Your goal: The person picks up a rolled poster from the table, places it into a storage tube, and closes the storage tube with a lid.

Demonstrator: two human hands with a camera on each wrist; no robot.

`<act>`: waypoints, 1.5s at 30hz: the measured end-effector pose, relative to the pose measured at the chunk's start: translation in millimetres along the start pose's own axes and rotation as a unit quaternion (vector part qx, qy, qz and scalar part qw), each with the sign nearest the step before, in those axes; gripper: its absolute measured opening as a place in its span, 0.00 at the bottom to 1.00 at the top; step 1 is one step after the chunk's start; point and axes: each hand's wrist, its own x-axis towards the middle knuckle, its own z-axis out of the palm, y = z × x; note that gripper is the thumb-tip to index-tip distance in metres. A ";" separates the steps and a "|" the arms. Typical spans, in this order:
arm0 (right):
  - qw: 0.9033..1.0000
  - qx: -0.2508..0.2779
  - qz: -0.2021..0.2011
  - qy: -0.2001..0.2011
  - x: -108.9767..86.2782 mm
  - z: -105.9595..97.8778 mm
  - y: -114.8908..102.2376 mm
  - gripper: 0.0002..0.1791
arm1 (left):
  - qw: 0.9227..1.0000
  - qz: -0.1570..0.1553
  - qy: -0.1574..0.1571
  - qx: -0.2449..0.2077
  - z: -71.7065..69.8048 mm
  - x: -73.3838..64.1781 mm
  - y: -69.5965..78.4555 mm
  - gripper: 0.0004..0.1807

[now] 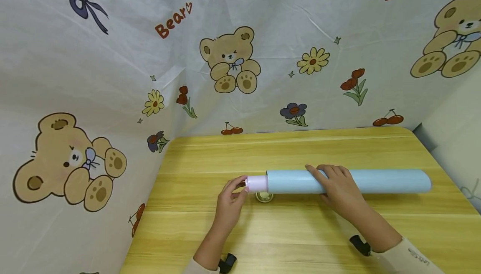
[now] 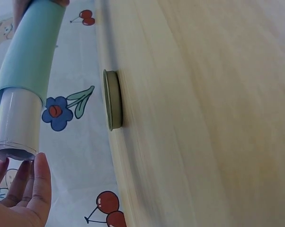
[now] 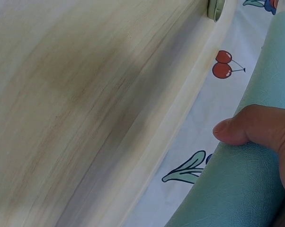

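A long light blue tube (image 1: 391, 181) with a finely textured surface lies crosswise above the table. From its left end sticks out a shorter, narrower whitish tube (image 1: 257, 183). My left hand (image 1: 230, 203) pinches the outer rim of the whitish tube between thumb and fingertips; its hollow end shows in the left wrist view. About the middle of the blue tube, my right hand (image 1: 341, 190) grips it from above, with the thumb (image 3: 246, 125) along its near side. How far the whitish tube reaches inside is hidden.
A small round gold-coloured lid-like piece (image 1: 264, 197) rests on the wooden table (image 1: 203, 157) below the joint of the two tubes. Behind and to the left hangs a white cloth (image 1: 270, 11) printed with bears, flowers and cherries, meeting the table's back edge.
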 end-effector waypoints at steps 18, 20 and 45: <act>1.000 -0.001 -0.002 -0.003 0.6 -0.3 -2.5 0.58 | 1.000 -0.002 -0.011 -0.017 7.6 -1.6 -1.5 0.17; 1.000 -0.002 -0.003 -0.002 0.2 0.3 -2.5 0.58 | 1.000 0.002 -0.011 -0.015 8.7 -1.6 -2.1 0.17; 1.000 -0.003 0.000 -0.016 0.1 2.4 -3.6 0.58 | 0.998 -0.001 -0.053 -0.017 20.8 -5.9 2.9 0.25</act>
